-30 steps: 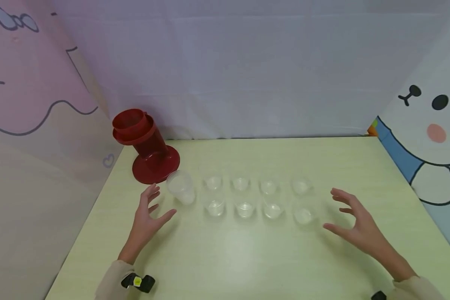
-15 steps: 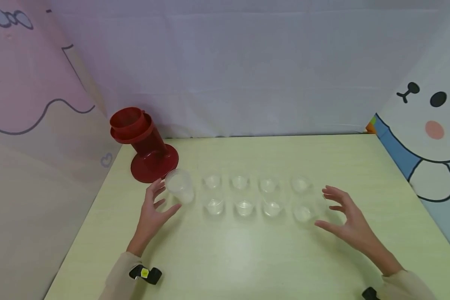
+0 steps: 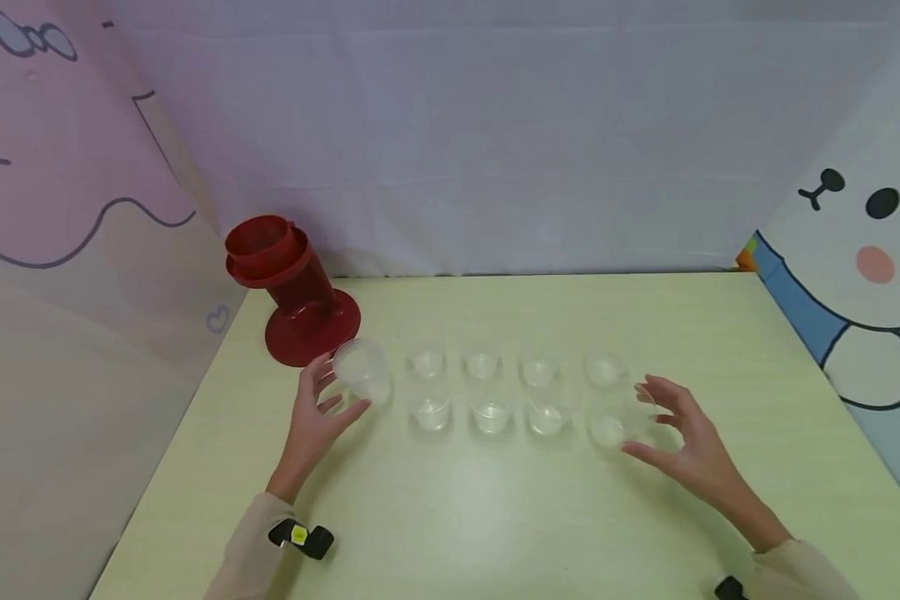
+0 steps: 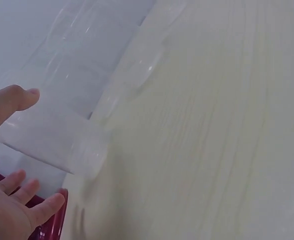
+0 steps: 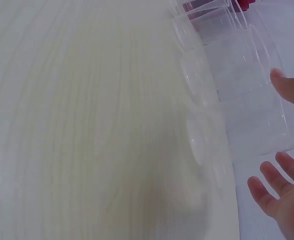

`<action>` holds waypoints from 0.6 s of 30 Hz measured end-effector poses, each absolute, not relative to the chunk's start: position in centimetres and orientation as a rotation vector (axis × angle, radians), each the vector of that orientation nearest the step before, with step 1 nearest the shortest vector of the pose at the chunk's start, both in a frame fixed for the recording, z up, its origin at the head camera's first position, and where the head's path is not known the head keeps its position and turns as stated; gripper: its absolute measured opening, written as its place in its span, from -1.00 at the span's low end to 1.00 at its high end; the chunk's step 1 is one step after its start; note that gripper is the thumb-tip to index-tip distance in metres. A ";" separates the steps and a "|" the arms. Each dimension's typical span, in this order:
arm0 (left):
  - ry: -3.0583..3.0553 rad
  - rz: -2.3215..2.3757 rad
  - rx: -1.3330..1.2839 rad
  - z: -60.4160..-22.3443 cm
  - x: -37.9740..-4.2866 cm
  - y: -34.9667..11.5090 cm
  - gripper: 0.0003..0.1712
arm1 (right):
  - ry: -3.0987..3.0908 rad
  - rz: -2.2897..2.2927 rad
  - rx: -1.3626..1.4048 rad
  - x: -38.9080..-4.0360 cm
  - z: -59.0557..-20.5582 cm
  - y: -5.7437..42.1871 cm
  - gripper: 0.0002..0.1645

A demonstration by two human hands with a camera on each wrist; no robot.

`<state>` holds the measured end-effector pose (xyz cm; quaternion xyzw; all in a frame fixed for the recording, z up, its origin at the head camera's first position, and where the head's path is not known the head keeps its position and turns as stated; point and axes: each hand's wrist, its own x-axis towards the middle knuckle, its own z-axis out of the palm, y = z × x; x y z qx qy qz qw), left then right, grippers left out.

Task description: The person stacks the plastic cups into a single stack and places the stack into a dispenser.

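Cups [image 3: 491, 417] of clear plastic stand before you on the pale table [image 3: 472, 517], four in a back row and four in a front row, with a cloudier cup [image 3: 362, 362] at the left end of the group, just beside the foot of the red stand [image 3: 300, 300]. Your left hand [image 3: 317, 417] curves about that cloudier cup, thumb on the near side and fingers on the far side; your thumb and fingers are parted and relaxed rather than closed in a grip, and you cannot tell from these views whether the skin touches the plastic. Your right hand [image 3: 682, 442] is at the opposite end, thumb and fingers spread apart around the front row's right-end cup [image 3: 607, 429], likewise without a grip; contact there is unclear too, since the plastic is so transparent. You have beige sleeves [image 3: 251, 533] on both arms and a black wrist device [image 3: 315, 542] on the left one. Behind the table hangs a pale cloth [image 3: 495, 150], with a cartoon face [image 3: 855, 217] printed to your right
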<state>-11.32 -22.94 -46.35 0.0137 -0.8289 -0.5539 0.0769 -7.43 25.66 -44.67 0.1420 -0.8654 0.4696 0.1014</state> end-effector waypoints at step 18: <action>-2.421 -1.763 0.057 -45.8 -12.5 -21.4 -0.04 | -2.570 1.416 0.417 -8.2 -45.5 25.4 0.02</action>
